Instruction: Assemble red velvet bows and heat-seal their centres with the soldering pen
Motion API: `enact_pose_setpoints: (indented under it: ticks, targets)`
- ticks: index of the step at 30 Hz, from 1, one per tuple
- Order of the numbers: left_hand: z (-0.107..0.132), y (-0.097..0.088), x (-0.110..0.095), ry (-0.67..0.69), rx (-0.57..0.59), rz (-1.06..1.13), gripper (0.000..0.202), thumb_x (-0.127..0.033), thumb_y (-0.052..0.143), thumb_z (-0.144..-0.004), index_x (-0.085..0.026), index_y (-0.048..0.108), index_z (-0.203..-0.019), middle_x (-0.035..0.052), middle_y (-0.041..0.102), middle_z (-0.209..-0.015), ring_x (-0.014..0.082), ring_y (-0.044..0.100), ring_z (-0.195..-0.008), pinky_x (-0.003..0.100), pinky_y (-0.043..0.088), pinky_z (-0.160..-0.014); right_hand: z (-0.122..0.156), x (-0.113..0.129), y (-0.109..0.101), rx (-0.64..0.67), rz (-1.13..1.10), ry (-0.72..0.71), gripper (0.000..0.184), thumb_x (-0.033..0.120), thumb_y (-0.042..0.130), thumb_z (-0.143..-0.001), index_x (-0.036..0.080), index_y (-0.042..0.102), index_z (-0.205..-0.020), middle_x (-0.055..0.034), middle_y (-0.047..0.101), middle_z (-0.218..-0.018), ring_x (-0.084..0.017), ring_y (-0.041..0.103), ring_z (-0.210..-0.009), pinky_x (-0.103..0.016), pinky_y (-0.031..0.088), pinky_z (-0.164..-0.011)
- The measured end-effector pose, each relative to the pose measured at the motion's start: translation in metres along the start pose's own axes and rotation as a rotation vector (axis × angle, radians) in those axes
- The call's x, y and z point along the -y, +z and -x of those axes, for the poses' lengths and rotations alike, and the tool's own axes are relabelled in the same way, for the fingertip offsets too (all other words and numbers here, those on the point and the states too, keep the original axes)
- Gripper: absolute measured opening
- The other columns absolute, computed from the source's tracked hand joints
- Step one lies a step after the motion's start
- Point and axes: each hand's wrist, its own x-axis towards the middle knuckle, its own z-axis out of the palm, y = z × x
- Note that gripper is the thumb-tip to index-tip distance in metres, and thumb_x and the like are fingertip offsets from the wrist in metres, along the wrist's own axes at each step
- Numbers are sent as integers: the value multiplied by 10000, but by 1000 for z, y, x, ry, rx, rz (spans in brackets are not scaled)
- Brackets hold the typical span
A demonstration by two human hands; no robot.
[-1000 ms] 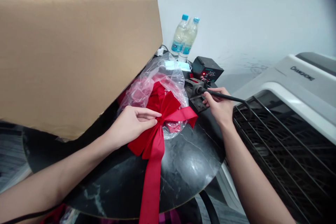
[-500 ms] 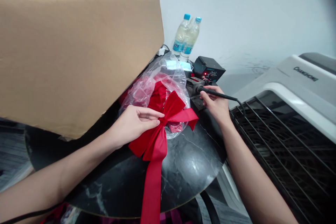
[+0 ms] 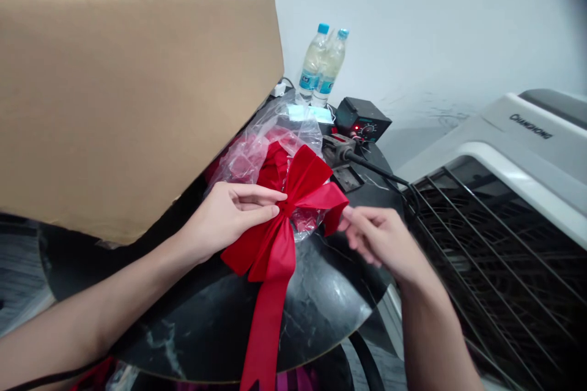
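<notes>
A red ribbon bow (image 3: 293, 195) lies on a round black marble table (image 3: 321, 299), its long tail hanging over the near edge. My left hand (image 3: 229, 217) pinches the bow at its knot. My right hand (image 3: 380, 238) is just right of the bow, fingers loosely apart, fingertips at the end of the right ribbon tail, holding nothing. A black soldering iron (image 3: 371, 166) rests in its stand (image 3: 339, 156) behind that hand.
A large cardboard box (image 3: 132, 91) overhangs the left of the table. A clear plastic bag (image 3: 270, 140) with red pieces lies behind the bow. Two water bottles (image 3: 321, 67) and a soldering station (image 3: 364, 119) stand at the back. A white appliance with a black grille (image 3: 504, 226) is at the right.
My right hand let go of the soldering iron, left it in the stand, and moved down to the bow's right tail. My left hand stayed on the knot.
</notes>
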Motion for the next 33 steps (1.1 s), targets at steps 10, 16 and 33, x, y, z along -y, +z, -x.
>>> enact_pose_setpoints:
  ticks: [10,16,33]
  targets:
    - [2,5,-3,84,21,2,268,-219,874,-767,-183,702,-970,16,802,-882,148,783,-881,181,611,-824,13,15,93,-63,-458,-69,416,543,790,-837,141,698,-788,-24,681,-642,-79,502,-350,-163,348,-286]
    - [-1,5,-1,-18,76,19,381,-251,893,-741,-180,727,-1076,34,808,-926,161,776,-903,209,606,-837,9,11,89,-32,-432,-50,440,510,733,-892,143,643,-666,9,579,-472,-76,462,-320,-152,322,-290]
    - [-3,6,11,-212,189,234,253,-260,932,-712,-163,801,-906,14,801,-798,72,707,-686,134,514,-651,48,21,48,-180,449,-707,143,190,685,-968,212,711,-1107,52,686,-701,-63,619,-532,-159,497,-547]
